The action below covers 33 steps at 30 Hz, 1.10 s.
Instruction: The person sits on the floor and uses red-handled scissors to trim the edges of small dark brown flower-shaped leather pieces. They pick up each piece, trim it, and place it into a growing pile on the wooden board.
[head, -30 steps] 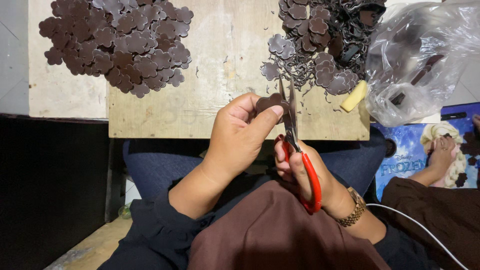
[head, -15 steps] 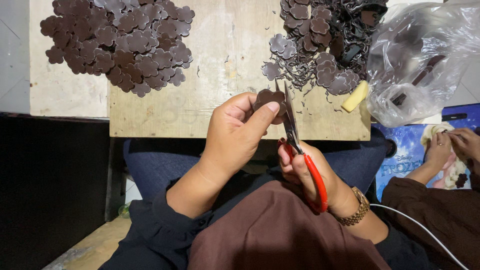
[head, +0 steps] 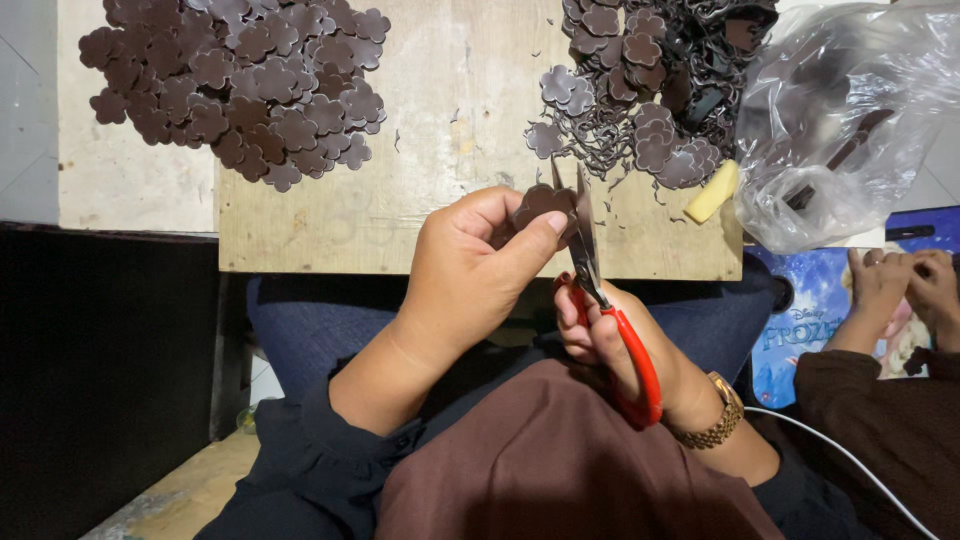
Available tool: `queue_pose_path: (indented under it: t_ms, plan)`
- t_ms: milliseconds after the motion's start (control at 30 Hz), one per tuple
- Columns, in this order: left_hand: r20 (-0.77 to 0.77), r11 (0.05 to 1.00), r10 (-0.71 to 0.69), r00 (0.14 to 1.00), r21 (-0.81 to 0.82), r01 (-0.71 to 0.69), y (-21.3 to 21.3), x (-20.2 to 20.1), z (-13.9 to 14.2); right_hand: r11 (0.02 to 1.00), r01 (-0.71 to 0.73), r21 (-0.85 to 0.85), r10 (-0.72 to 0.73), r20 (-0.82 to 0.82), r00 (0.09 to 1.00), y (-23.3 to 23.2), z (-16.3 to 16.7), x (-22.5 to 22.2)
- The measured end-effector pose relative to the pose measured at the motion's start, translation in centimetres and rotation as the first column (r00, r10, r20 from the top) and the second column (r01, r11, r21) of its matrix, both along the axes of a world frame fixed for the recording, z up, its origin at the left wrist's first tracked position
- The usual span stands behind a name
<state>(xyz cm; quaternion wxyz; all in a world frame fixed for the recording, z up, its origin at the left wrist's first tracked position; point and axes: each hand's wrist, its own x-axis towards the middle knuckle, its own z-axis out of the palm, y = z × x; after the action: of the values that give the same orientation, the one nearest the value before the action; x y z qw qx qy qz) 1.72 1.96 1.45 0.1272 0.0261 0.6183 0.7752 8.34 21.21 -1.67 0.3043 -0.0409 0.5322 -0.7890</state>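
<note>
My left hand pinches a small brown flower-shaped piece between thumb and fingers, just above the near edge of a wooden board. My right hand grips red-handled scissors, whose blades point up and meet the right edge of the piece. A pile of cut brown flower shapes lies on the board's far left. A heap of uncut shapes and thin brown trimmings lies at the far right.
A clear plastic bag with dark pieces sits at the right, next to a pale yellow lump. Another person's hands rest on a blue printed item at the right edge. A white cable crosses the lap.
The scissors' blades have come closer together on the flower piece, and both hands have shifted slightly. The other person's hands at the right have come together.
</note>
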Motion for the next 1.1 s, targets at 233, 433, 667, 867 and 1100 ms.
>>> queue_pose_path:
  t_ms: [233, 433, 667, 867, 1100]
  plan:
    - [0.030, 0.997, -0.009, 1.000, 0.078, 0.006, 0.1, -0.1, -0.2, 0.999, 0.018, 0.032, -0.017, -0.010, 1.000, 0.2, -0.3, 0.1]
    - [0.045, 0.995, -0.016, 0.999, 0.102, 0.012, -0.1, -0.2, -0.5, 1.000, 0.003, 0.025, -0.003, -0.008, 1.000, 0.4, -0.4, 0.1]
    - [-0.017, 0.999, -0.012, 1.000, 0.047, 0.013, -0.3, -0.2, 0.2, 0.999, -0.019, 0.034, 0.019, -0.002, 1.000, 0.5, 0.0, 0.0]
    - [-0.066, 0.972, -0.083, 0.994, -0.224, 0.066, -1.2, -0.3, 1.7, 0.996, -0.077, -0.037, 0.079, 0.033, 0.996, 0.4, 0.7, -0.3]
    - [-0.055, 0.919, -0.111, 0.992, -0.385, 0.081, -1.3, -0.2, 2.4, 0.995, -0.096, -0.027, 0.096, -0.012, 0.995, 0.4, 1.1, -0.6]
